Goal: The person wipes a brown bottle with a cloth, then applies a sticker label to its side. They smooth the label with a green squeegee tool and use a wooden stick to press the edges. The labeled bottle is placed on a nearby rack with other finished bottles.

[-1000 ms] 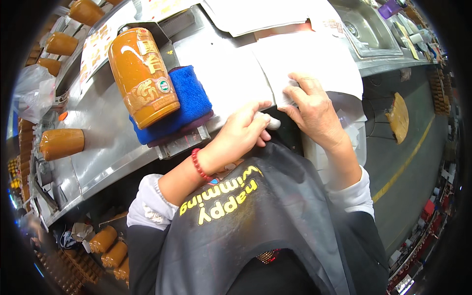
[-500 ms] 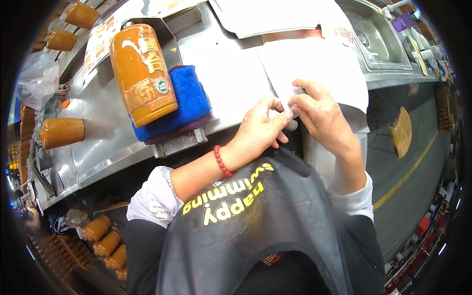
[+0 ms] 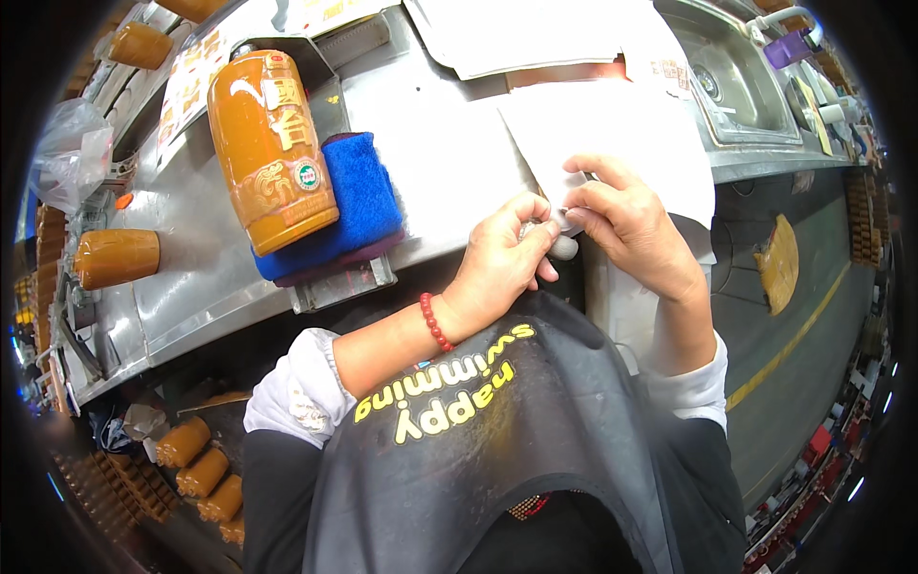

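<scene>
My left hand (image 3: 499, 253), with a red bead bracelet on the wrist, is closed around a small greyish-white piece with a rounded end (image 3: 565, 249). What exactly it is stays unclear, since the fingers cover most of it. At its upper side, the thumb and index finger of my right hand (image 3: 633, 228) pinch together. Something pale and thin shows by those fingertips, too small to name. Both hands are in front of the bench edge, next to white paper sheets (image 3: 631, 124). To their left, a glossy amber-brown bottle (image 3: 277, 158) lies on a folded blue towel (image 3: 368, 187).
A metal bench (image 3: 215, 277) carries another brown bottle (image 3: 117, 258) and a clear plastic bag (image 3: 75, 158) at left. More brown bottles (image 3: 203, 472) are below left. A sink (image 3: 736, 91) is at the far right, above a round-topped stool (image 3: 779, 263).
My hands stay together, with small finger movements; more of the greyish rounded end shows below the left fingers. The view has shifted slightly.
</scene>
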{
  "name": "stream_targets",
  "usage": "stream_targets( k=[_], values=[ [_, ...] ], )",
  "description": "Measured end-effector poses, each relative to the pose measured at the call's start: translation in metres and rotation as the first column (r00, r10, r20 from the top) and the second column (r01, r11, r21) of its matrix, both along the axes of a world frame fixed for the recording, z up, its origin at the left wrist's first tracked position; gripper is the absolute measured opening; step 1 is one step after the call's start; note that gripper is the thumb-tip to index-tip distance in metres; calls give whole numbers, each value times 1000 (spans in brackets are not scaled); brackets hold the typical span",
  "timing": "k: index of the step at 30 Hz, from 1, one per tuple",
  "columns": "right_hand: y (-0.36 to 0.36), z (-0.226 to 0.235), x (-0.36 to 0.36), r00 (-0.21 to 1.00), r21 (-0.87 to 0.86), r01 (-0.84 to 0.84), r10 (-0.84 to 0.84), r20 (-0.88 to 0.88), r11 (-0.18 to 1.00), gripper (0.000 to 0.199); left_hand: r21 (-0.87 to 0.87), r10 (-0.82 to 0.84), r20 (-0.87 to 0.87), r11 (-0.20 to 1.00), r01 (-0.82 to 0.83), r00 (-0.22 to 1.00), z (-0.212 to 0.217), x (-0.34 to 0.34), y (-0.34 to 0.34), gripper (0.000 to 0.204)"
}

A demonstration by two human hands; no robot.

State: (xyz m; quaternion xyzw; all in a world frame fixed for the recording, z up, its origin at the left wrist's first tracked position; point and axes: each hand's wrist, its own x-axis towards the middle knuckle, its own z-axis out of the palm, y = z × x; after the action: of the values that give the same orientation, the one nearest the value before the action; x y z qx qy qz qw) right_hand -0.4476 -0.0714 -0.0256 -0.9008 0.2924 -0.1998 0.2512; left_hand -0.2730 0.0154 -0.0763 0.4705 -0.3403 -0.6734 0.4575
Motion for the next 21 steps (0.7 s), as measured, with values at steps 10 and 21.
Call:
stream_targets(
  k=[10, 21],
  values=[
    [-4, 11, -13, 948, 308, 277, -312, 68, 910, 3, 33, -3, -25, 999, 4, 1000, -4, 0, 1, 19],
    [-7, 2, -35, 859, 373, 236, -372, 353, 897, 7, -578, 348, 764, 744, 336, 543, 41, 6, -20, 27]
  ],
)
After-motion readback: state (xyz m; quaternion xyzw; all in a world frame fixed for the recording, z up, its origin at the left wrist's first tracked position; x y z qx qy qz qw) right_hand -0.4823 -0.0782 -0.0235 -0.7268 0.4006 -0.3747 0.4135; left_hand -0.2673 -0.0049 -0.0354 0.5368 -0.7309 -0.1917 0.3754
